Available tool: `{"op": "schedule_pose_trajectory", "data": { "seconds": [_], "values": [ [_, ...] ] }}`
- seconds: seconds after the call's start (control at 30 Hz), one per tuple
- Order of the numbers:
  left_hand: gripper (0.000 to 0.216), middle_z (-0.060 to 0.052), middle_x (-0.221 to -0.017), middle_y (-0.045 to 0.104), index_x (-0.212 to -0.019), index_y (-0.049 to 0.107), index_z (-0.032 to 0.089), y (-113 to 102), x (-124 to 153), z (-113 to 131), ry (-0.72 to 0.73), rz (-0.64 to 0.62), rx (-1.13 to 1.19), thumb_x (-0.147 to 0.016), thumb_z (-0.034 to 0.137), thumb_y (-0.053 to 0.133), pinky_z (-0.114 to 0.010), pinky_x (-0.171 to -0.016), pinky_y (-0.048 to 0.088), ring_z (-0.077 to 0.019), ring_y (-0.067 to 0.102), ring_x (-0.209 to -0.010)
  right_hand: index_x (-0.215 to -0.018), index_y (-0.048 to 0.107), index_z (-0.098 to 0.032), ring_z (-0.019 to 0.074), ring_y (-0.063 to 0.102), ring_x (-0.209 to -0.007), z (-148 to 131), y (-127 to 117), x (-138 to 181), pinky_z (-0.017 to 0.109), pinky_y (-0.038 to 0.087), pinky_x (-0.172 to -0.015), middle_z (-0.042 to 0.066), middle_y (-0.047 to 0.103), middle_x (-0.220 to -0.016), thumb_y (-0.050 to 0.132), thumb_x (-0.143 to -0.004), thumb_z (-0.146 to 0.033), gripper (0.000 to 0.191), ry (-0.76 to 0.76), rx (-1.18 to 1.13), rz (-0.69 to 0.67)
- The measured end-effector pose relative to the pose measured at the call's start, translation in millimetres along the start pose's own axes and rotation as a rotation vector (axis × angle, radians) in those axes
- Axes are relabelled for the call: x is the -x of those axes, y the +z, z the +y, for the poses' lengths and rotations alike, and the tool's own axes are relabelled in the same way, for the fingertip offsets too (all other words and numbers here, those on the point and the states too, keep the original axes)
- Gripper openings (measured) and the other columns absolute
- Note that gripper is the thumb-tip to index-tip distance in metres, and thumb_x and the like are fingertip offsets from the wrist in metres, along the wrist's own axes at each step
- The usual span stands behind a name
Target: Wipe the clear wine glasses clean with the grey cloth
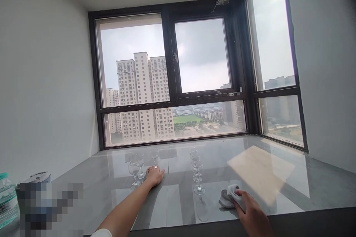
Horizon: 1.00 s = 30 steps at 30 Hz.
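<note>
Right hand [252, 213] gripping cloth [227, 198], left hand [155, 175] by glass [155, 153]

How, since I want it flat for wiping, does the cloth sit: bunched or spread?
Bunched. The cloth forms a crumpled lump in the right hand, with folds standing up.

The left forearm [129, 207] stretches forward, setting the left hand [155, 176] farther out than the right hand [252, 213], back upward, thumb toward its partner. The right hand's fingers curl inward, pinching against the thumb below them.
</note>
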<state>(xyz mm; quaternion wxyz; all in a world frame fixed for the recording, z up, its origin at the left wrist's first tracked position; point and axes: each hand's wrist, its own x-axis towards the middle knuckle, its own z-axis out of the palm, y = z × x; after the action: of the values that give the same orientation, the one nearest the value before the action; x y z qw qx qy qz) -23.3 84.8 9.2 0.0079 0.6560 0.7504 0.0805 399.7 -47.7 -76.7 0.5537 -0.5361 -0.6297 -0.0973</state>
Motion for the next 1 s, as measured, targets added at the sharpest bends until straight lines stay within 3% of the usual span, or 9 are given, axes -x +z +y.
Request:
{"op": "schedule_pose_trajectory", "data": {
  "seconds": [0.27, 0.47, 0.57, 0.73, 0.9, 1.0],
  "values": [
    [0.073, -0.025, -0.166, 0.028, -0.149, 0.045, 0.005, 9.5, -23.2, -0.7, -0.231, 0.047, 0.013, -0.097, 0.055, 0.031, -0.048, -0.124, 0.015, -0.0375, 0.024, -0.155, -0.102, 0.063, -0.028, 0.0274, 0.077, -0.08, 4.2, 1.5, 0.0, 0.031, 0.058, -0.054, 0.009, 0.077, -0.097, 0.041, -0.098, -0.059, 0.038, -0.023, 0.054, -0.008],
    [0.077, -0.029, -0.167, 0.019, -0.149, 0.042, -0.001, 10.8, -21.0, 3.9, -0.303, 0.079, 0.028, -0.095, 0.054, 0.035, -0.046, -0.124, 0.019, -0.0393, 0.02, -0.156, -0.104, 0.063, -0.027, 0.0272, 0.077, -0.078, 4.7, 1.9, -0.2, 0.031, 0.058, -0.053, 0.01, 0.077, -0.098, 0.04, -0.098, -0.059, 0.04, 0.003, 0.041, -0.053],
    [0.072, -0.028, -0.168, 0.019, -0.149, 0.042, 0.0, 13.3, -10.3, 11.7, -0.266, 0.11, 0.008, -0.095, 0.046, 0.039, -0.048, -0.125, 0.017, -0.0401, 0.02, -0.155, -0.104, 0.063, -0.027, 0.0273, 0.077, -0.08, 4.7, 2.4, 0.3, 0.032, 0.058, -0.055, 0.009, 0.077, -0.098, 0.041, -0.098, -0.056, 0.036, -0.009, 0.051, -0.038],
    [0.063, -0.011, -0.17, 0.026, -0.15, 0.046, 0.017, 10.3, -5.7, 21.5, -0.033, 0.079, -0.002, -0.097, 0.05, 0.037, -0.037, -0.127, 0.013, -0.0261, 0.02, -0.157, -0.104, 0.061, -0.027, 0.0281, 0.076, -0.083, 2.2, 0.0, 1.4, 0.034, 0.058, -0.058, 0.008, 0.075, -0.098, 0.042, -0.098, -0.051, 0.031, -0.028, 0.081, -0.023],
    [0.067, -0.016, -0.164, 0.037, -0.15, 0.046, 0.017, 2.6, -16.3, 11.2, -0.041, -0.004, 0.019, -0.099, 0.057, 0.029, -0.045, -0.123, 0.022, -0.0301, 0.03, -0.154, -0.105, 0.061, -0.028, 0.0279, 0.076, -0.084, 0.2, -1.6, 0.7, 0.034, 0.058, -0.06, 0.007, 0.075, -0.098, 0.044, -0.097, -0.046, 0.026, -0.023, 0.084, -0.026],
    [0.073, -0.018, -0.165, 0.035, -0.152, 0.043, 0.015, 4.4, -16.2, 4.6, -0.067, -0.024, 0.019, -0.097, 0.062, 0.029, -0.046, -0.123, 0.021, -0.0327, 0.027, -0.155, -0.104, 0.061, -0.027, 0.0288, 0.076, -0.083, 0.4, -0.3, 0.7, 0.035, 0.057, -0.058, 0.008, 0.075, -0.098, 0.044, -0.097, -0.048, 0.028, -0.021, 0.076, -0.016]
  ]
}}
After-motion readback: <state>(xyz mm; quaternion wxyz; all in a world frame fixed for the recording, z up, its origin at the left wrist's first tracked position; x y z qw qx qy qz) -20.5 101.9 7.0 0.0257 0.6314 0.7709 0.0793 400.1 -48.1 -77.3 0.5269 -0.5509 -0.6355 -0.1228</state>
